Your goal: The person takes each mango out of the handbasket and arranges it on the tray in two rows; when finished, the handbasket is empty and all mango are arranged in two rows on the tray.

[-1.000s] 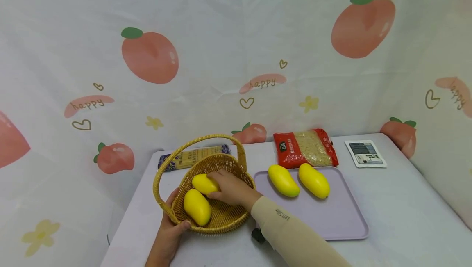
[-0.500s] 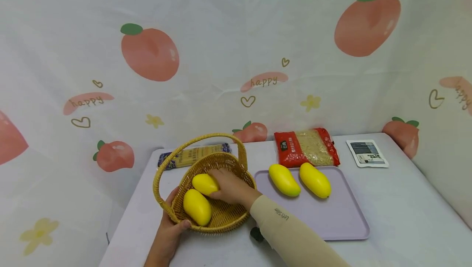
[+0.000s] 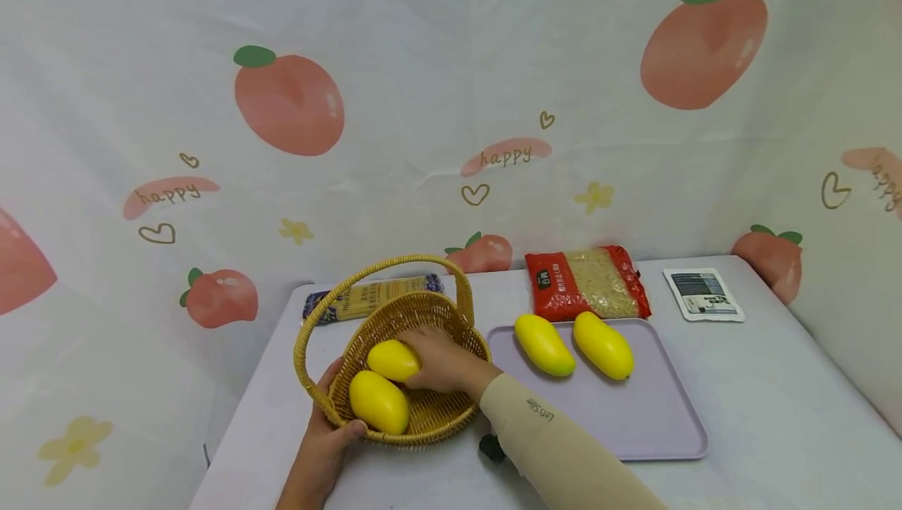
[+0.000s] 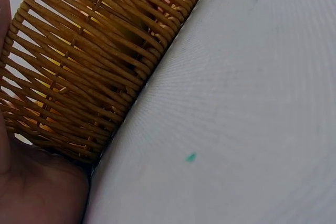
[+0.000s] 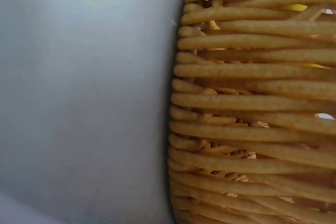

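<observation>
Gripping the upper yellow oval mango (image 3: 392,360) inside the tan wicker basket (image 3: 438,416), lower centre, right hand (image 3: 440,361) covers its right end, long axis sloping rightward; left hand (image 3: 328,439), farther, holds the basket's rim.

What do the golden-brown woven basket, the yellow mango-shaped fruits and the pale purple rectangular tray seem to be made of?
The basket: probably rattan or wicker, faintly shiny; rounded strands interlace, though they may be synthetic. The fruits: smooth, nearly uniform yellow, so perhaps plastic, possibly real. The tray: likely plastic, matte, one plain colour with a thin raised rim.
</observation>
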{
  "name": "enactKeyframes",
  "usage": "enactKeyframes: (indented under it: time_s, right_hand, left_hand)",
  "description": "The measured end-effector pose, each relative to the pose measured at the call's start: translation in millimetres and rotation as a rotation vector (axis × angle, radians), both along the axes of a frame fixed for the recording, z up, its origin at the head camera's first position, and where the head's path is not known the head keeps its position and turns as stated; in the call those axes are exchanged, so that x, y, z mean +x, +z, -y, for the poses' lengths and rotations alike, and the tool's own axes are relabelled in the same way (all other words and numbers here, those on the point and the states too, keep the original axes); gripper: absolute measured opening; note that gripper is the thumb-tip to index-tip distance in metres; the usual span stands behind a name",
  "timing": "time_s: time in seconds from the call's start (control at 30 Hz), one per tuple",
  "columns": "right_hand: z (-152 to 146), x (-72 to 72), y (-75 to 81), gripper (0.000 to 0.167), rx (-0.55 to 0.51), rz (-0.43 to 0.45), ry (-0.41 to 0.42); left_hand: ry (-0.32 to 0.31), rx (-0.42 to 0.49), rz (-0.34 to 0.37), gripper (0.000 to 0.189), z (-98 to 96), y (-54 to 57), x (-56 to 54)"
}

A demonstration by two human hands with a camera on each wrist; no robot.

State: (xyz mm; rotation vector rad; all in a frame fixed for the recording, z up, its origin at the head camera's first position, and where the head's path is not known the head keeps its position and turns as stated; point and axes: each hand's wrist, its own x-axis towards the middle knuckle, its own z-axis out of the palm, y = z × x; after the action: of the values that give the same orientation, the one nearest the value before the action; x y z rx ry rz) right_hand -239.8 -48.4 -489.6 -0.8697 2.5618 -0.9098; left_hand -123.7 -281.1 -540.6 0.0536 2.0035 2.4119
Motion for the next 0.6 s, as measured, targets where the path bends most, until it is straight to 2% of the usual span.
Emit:
enactKeyframes:
  time_s: [0.33,0.6]
  right_hand:
    - [-1.2,1.9,2.8,0.073,0.028,-0.087,0.024]
    - [0.2,6.4,1.3,0.071,0.083,-0.163,0.045]
  left_hand:
    - [0.002,0.005,-0.017,0.098,-0.1,-1.2,-1.4]
    - [0.010,-0.008,0.013,0.096,-0.3,-0.3,-0.2]
